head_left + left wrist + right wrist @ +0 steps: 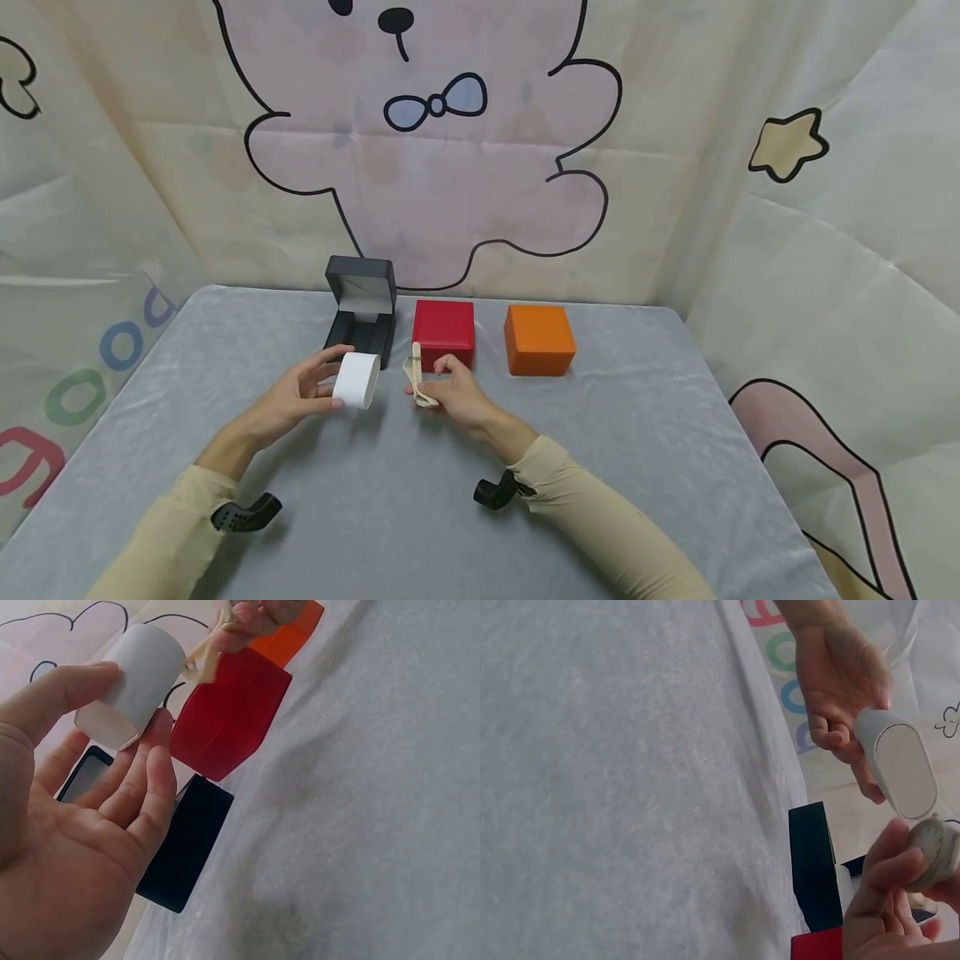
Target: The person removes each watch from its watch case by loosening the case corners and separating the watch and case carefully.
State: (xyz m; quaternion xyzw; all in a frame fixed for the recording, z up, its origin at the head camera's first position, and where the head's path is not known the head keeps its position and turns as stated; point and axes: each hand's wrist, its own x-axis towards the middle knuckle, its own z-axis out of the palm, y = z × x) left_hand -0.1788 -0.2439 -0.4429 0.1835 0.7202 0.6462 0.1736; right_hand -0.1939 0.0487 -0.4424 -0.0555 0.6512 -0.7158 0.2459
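Cream sleeves (600, 517) are seen nearest the camera, stretched over a table (360, 533) spread with grey cloth. By the left hand (288, 398) a white cushion (356, 381) is held up off the cloth, clamped between the thumb on one side and fingers on the other. By the right hand (461, 396) a watch (930, 837) is pinched between thumb and fingers, its dial partly covered by them and its pale strap (417, 365) showing past them. Whether the strap is buckled cannot be told. Watch and cushion are held near each other in front of the boxes, with a gap left between them in the head view.

Beyond the hands, a black box (387, 337) is stood with its lid raised, behind the cushion. Beside it are placed a red box (444, 325), behind the watch, and an orange box (542, 342) to the right, both closed.

The step in hand is judged to be the fitting of the watch round the cushion, not yet done. For the next move, the strap would need to be spread into a loop and lined up with the cushion's end, the cushion being kept steady and lightly squeezed.
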